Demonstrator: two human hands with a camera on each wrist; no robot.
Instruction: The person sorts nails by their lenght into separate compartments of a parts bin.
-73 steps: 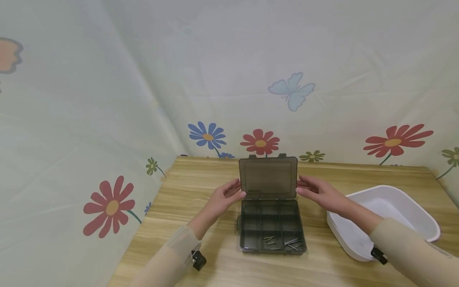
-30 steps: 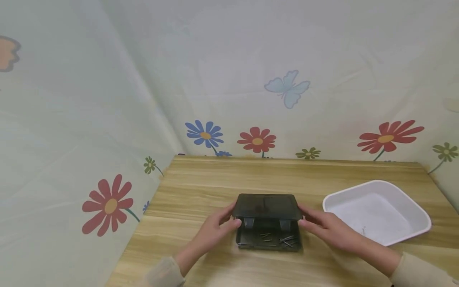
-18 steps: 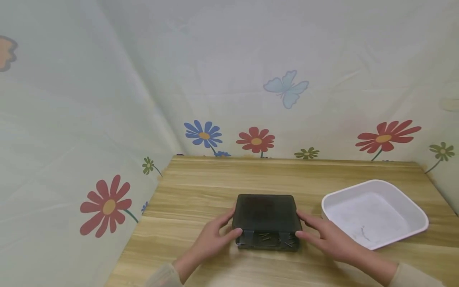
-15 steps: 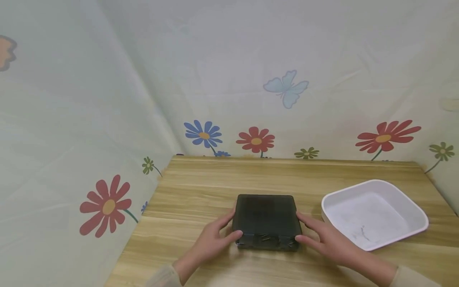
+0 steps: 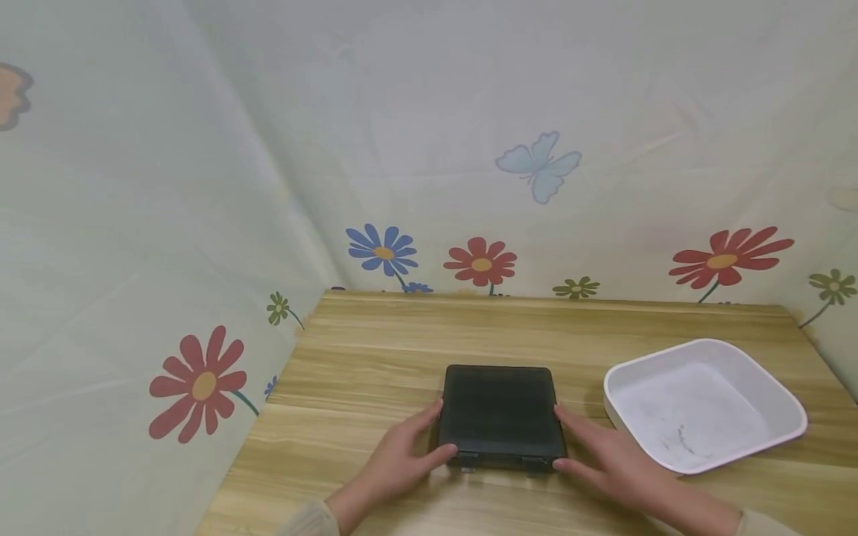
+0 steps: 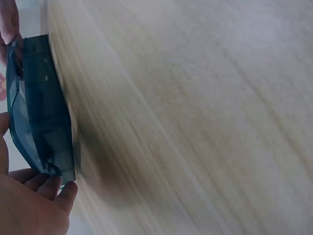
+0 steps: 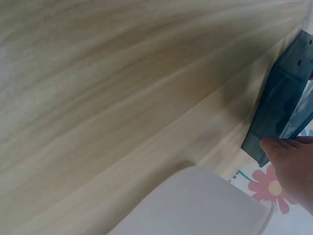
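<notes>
A dark translucent compartment box lies on the table with its lid down over the base. Two latches hang at its front edge and look unfastened. My left hand holds the box's left side, thumb at the front corner and fingers along the edge. On the opposite side my right hand grips it the same way. The left wrist view shows the box from the side, with fingertips at its corner. In the right wrist view the thumb presses the box's side wall. The screws inside are hidden by the lid.
To the right stands a white tray with small dark marks on its floor. The wood-grain table ends at a pale cloth backdrop printed with flowers and a butterfly, which also rises on the left.
The lid has swung from upright down onto the base, toward me, covering the compartments and screws. Both hands followed it down and now sit at the box's sides, nearer the front.
</notes>
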